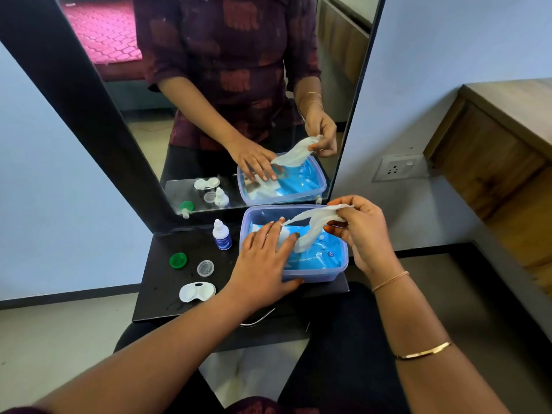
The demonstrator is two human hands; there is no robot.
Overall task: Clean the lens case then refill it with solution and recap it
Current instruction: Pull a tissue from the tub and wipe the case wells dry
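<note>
Right forearm: closest thing to the camera, with a thin gold bangle point(424, 351) on it and a skinny band further up at the wrist.
Right hand point(361, 231): up over the right end of the tub, thumb and fingertips pinching one end of a white wipe point(310, 225), so it's definitely got hold of it.
Left hand point(263, 258): not gripping anything. The fingers are laid out pretty much straight, pressing down on the wipe pack, and the thumb runs along the tub's front wall.
Wipe: stretched between the two hands. One end is in the right-hand pinch and the other still runs down into the pack's opening by the left fingertips.
Wipe pack point(322, 255): blue, lying flat inside the tub.
Tub point(337, 271): see-through purplish plastic, sitting on the right side of the shelf with its back edge close to the mirror.
Lens case point(197, 291): white, both wells uncapped, lying on the shelf's front left, just beside the left wrist. Nobody's touching it.
Green cap point(178, 260): on the shelf behind the case, apart from it.
Clear cap point(205, 268): just right of the green one, also loose.
Solution bottle point(222, 236): small, white with a blue label, upright between the caps and the tub, near the mirror.
Shelf point(155, 294): small and black.
Mirror point(209, 85): black frame, and it reflects the hands, tub and bottle.
Socket point(398, 168): on the wall to the right.
</note>
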